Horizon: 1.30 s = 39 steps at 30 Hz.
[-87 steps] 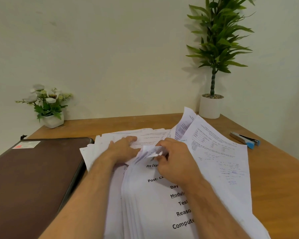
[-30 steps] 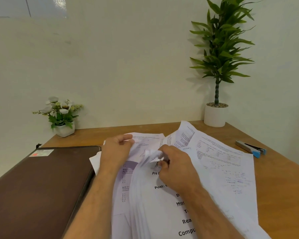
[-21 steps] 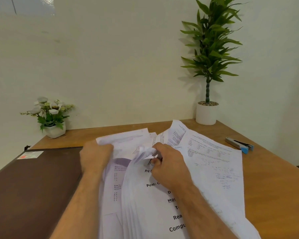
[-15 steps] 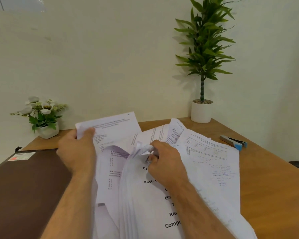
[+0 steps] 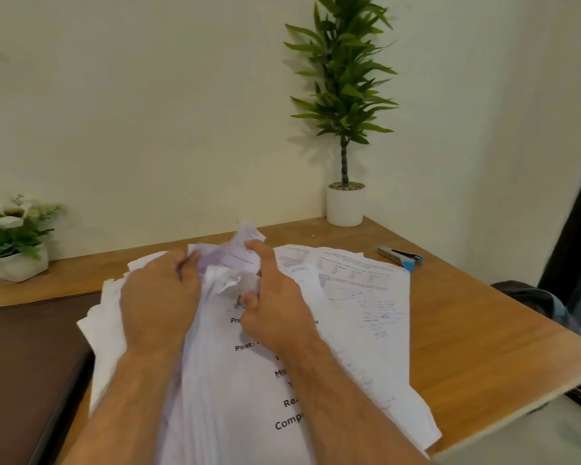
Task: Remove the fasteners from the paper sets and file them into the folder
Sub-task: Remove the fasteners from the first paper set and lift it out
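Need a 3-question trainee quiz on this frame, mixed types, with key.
1. True or false: the stapler lies on the brown folder.
2. What do both hands grip? A) crumpled top corner of the paper stack B) white plant pot C) the stapler
3. Fill in: the flower pot stands at the desk's far ___ corner.

Key: 1 false, it lies on the desk; 2 A, left hand and right hand; 3 left.

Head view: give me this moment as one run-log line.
left hand: grips crumpled top corner of white paper stack | right hand: pinches same corner | brown folder: closed, left | grey-blue staple remover: untouched, right
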Tool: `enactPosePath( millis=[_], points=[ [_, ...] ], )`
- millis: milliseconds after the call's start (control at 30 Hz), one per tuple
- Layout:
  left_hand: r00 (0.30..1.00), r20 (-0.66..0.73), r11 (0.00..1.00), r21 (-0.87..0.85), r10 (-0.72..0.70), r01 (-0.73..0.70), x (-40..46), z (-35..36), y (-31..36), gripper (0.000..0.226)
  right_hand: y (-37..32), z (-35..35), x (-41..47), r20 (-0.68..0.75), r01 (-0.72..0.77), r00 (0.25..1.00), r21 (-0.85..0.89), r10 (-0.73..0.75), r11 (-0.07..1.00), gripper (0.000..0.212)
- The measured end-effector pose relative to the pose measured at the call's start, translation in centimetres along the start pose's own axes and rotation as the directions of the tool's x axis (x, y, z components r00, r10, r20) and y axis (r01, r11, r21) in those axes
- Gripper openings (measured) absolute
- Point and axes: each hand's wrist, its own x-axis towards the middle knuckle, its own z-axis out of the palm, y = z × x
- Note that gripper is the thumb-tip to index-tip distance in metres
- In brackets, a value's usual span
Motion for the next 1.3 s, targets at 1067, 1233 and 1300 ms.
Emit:
enactPosePath(
  millis=[1067, 1233, 1300],
  points=[
    [0.963, -0.229, 0.881, -0.412, 0.145, -0.231, 6.5, -12.3, 8.7, 0.028, -8.5, -8.1, 5.1, -0.214, 0.386, 0.886, -0.150, -0.411, 0.910, 0.034],
    [0.942, -0.310, 0.872, -0.415, 0.131, -0.258, 8.3, -14.6, 9.7, 0.028, -10.0, -7.9, 6.3, -0.176, 0.388, 0.887, -0.218, -0.427, 0.896, 0.027],
    [0.933, -0.331, 0.871, -0.408, 0.138, -0.274, 8.2, -15.0, 9.6, 0.028, -9.7, -7.3, 6.0, -0.155, 0.390, 0.891, -0.223, -0.428, 0.893, 0.023]
  ],
)
